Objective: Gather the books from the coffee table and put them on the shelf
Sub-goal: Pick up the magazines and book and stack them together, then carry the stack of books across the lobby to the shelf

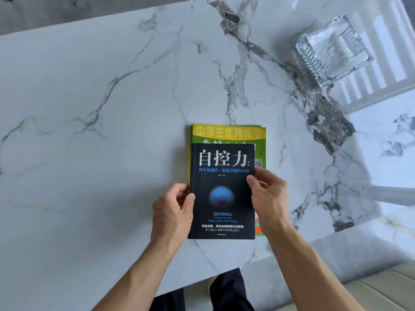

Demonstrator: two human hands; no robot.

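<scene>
A black book [222, 198] with white characters and a blue power symbol lies on top of a green and yellow book [226, 132], both stacked near the front edge of the white marble coffee table [101, 120]. My left hand [171, 212] grips the stack's left edge, thumb on the black cover. On the opposite side, my right hand [268, 198] holds the right edge, thumb pressed on the black cover and fingers curled beside the green book. The lower book's cover is mostly hidden under the black one.
A square ribbed glass ashtray [332, 50] stands at the table's far right. Beyond the right edge lies a bright reflective floor [386, 142]. A pale sofa cushion [377, 288] shows at the bottom right, my dark trousers [226, 292] under the front edge.
</scene>
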